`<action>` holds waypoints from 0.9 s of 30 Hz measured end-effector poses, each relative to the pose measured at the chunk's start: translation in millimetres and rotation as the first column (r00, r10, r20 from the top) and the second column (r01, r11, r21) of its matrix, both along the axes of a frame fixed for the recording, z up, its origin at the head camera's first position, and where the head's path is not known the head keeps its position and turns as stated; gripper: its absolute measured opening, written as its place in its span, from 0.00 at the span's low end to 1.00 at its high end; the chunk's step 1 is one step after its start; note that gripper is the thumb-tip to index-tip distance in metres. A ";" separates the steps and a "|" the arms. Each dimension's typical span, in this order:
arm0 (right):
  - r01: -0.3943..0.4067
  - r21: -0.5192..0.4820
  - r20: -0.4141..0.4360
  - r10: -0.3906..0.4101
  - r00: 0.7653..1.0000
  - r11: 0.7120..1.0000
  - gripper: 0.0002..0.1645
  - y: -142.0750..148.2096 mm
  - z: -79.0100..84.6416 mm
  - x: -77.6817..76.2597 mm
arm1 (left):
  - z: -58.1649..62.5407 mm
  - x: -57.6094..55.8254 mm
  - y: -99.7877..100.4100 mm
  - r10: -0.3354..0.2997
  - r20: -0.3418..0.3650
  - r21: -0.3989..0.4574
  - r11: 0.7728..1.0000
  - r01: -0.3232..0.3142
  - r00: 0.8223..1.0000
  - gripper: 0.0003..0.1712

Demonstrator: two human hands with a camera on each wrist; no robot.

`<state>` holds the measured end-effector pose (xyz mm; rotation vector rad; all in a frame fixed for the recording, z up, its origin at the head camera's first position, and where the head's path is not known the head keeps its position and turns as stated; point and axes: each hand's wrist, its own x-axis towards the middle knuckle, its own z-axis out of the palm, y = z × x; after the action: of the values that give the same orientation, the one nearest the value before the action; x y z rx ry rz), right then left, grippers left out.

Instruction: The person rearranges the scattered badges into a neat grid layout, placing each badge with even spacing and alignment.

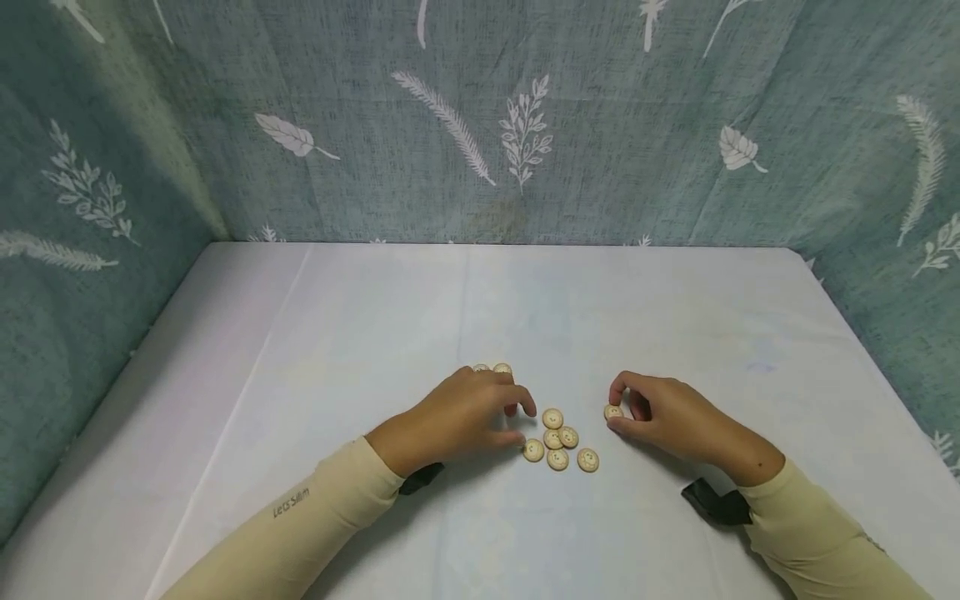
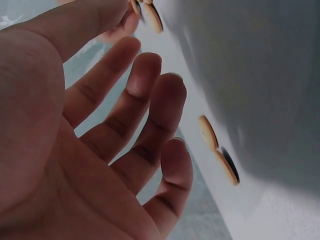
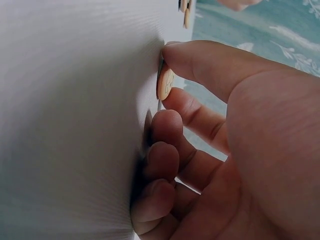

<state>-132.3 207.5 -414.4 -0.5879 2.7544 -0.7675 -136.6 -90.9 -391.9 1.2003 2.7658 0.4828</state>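
Note:
Between the thumb and index finger of my right hand (image 1: 675, 417) is a round, pale wooden button (image 1: 612, 412), pinched by its edges at the tabletop. The right wrist view shows the same button (image 3: 165, 83) tilted, with dark markings on its face and the other fingers curled beside it. My left hand (image 1: 468, 417) hovers low over the table with relaxed, slightly bent fingers and an unfilled palm. Its thumb tip comes right beside another button (image 1: 533, 450), the leftmost of a loose cluster of several buttons (image 1: 557, 460) lying between the two hands.
Beyond the left hand lie two more buttons (image 1: 502, 368), partly hidden by its knuckles. A white cloth covers the table (image 1: 360, 317). Green leaf-patterned fabric (image 1: 600, 125) hangs behind it and along both sides. Black straps (image 1: 717, 503) circle the wrists.

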 end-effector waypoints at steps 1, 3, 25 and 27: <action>-0.001 -0.001 0.007 0.001 1.000 1.000 0.12 0.2 0.0 0.2 | -0.4 1.2 0.7 -0.007 -0.001 -0.005 1.000 0.007 1.000 0.14; -0.005 -0.002 0.014 0.005 1.000 1.000 0.12 0.5 -0.1 0.5 | -0.7 3.3 1.9 -0.019 -0.005 -0.015 1.000 0.019 1.000 0.14; -0.014 -0.007 -0.006 0.014 1.000 1.000 0.11 0.7 2.6 -1.1 | -2.7 10.7 6.9 -0.042 -0.035 -0.057 0.998 0.040 0.999 0.14; -0.014 -0.004 -0.005 0.014 1.000 1.000 0.11 0.7 3.0 -0.9 | -3.0 10.8 7.1 -0.047 -0.043 -0.057 0.997 0.045 0.998 0.13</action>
<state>-133.2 208.2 -411.4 -0.6093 2.7509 -0.7697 -125.8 -83.8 -395.0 1.2745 2.7616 0.3767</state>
